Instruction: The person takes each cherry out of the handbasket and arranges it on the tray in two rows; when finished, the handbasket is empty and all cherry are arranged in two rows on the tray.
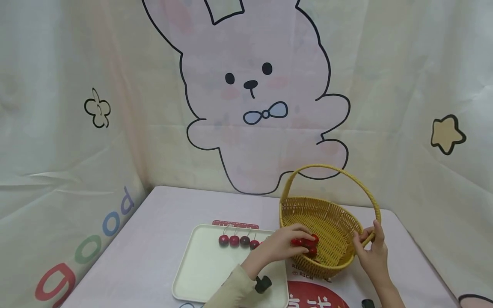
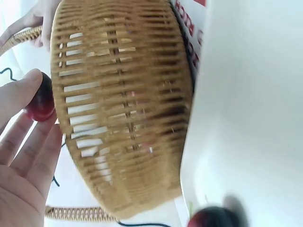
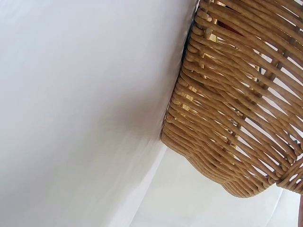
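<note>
My left hand (image 1: 286,241) reaches over the near left rim of a yellow wicker basket (image 1: 331,265). In the left wrist view its thumb and fingers pinch a dark red cherry (image 2: 43,100) just beyond the rim. Several bright red cherries (image 1: 313,251) show by the fingertips inside the basket, partly hidden by the hand. On the basket's right side, my right hand (image 1: 373,254) grips the foot of the arched handle (image 1: 327,166) at the rim. The right wrist view shows only the woven side (image 3: 236,109) and not the fingers.
A cream tray (image 1: 204,273) lies left of the basket, with a row of stemmed cherries (image 1: 234,241) along its far edge; the left forearm crosses it. Red printed graphics (image 1: 316,295) mark the white tabletop (image 1: 165,209). A curtain with a cartoon figure hangs behind.
</note>
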Demonstrator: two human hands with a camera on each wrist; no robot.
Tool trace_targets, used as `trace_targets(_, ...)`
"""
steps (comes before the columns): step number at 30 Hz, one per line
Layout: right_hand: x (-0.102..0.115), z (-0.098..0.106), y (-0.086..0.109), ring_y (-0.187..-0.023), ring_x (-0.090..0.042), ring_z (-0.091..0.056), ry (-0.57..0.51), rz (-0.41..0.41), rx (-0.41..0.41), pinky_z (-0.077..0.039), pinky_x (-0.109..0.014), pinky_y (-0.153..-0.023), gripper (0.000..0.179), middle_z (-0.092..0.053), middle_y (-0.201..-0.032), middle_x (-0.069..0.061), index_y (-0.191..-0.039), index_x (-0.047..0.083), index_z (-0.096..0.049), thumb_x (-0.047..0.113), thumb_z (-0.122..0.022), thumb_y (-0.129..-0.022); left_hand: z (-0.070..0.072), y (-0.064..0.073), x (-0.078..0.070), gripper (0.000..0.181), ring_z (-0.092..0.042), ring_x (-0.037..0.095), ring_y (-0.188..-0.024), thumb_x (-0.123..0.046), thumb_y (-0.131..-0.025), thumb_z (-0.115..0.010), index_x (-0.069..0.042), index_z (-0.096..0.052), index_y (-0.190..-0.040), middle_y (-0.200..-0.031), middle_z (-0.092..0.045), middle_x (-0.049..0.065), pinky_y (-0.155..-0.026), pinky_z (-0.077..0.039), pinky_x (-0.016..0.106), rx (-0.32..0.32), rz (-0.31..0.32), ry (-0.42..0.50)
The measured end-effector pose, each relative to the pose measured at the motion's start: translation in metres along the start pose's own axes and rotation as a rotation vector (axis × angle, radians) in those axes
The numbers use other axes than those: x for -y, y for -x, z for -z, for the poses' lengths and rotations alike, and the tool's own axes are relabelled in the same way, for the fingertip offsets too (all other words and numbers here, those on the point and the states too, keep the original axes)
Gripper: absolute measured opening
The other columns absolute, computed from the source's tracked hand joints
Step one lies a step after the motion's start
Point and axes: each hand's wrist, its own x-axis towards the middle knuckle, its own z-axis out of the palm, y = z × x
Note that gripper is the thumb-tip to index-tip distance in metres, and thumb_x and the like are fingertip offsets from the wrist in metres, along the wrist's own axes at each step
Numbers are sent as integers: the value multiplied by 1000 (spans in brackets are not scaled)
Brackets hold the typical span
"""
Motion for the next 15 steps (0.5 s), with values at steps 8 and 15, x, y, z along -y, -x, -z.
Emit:
trace_targets(8,-1,0,-1,-76,4,-32,3,3,2,-30,-7,-64,61,-34,-84,7,-137,2,-15,34,-44,-94,18,22,11,32,-54,1,-102,-25,-87,-64,-16,-63,-118,-115,-56,-4,-79,-45,8,-47,31,4)
trace_targets(15,-1,0,-1,-75,4,-32,-2,19,-11,-31,-8,-62,60,-35,-83,6,-137,2,-16,33,-44,-94,34,38,16,32,-54,2,-101,-25,-86,-65,-16,-63,-117,-114,-56,-6,-82,-45,10,-57,104,10)
